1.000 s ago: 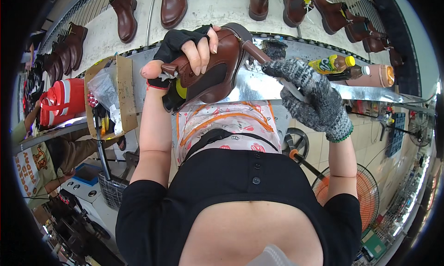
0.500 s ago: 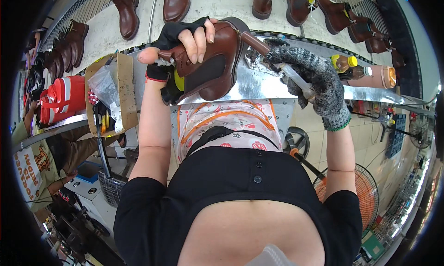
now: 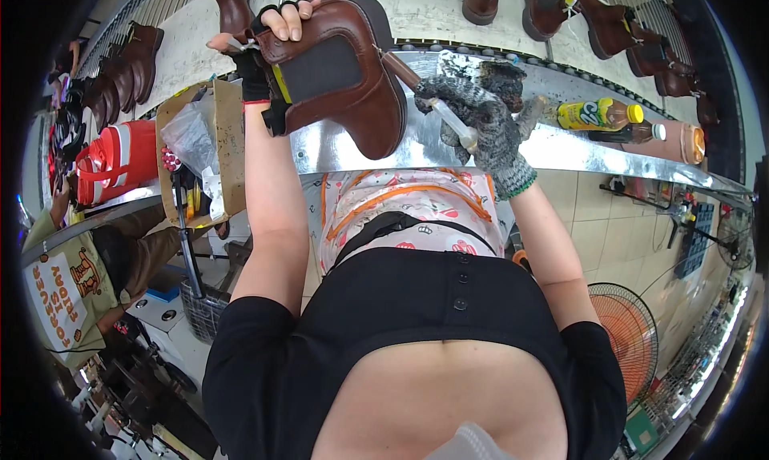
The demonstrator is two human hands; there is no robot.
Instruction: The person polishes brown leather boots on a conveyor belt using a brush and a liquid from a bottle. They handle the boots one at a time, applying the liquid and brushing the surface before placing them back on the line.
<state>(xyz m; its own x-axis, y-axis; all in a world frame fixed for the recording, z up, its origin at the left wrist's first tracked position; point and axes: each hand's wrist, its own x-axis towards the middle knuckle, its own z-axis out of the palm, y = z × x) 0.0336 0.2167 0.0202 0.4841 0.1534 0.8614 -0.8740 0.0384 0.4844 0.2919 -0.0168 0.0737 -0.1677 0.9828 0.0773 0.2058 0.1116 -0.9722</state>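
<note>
My left hand [image 3: 268, 29], in a black fingerless glove, grips a brown leather ankle boot [image 3: 352, 80] by its shaft. The boot lies tilted on its side in the air, its black elastic side panel facing me, its sole edge to the right and its toe pointing down. A grey knitted glove covers my right hand [image 3: 485, 124]. Its fingers are closed round a slim tool [image 3: 455, 125] with a clear handle and a brown front. That brown front meets the boot's sole edge, or comes very close; I cannot tell which.
Below the boot runs a shiny metal ledge [image 3: 424, 149], with a black-stained patch [image 3: 503, 80] and drink bottles [image 3: 597, 116] at right. Behind, several brown boots [image 3: 549, 8] stand on a pale conveyor. A cardboard box [image 3: 228, 156] and red container [image 3: 128, 160] are at left.
The boot has turned, showing more of its side panel, with its toe swung lower. My left hand has gone up and left. My right hand has moved left with the tool.
</note>
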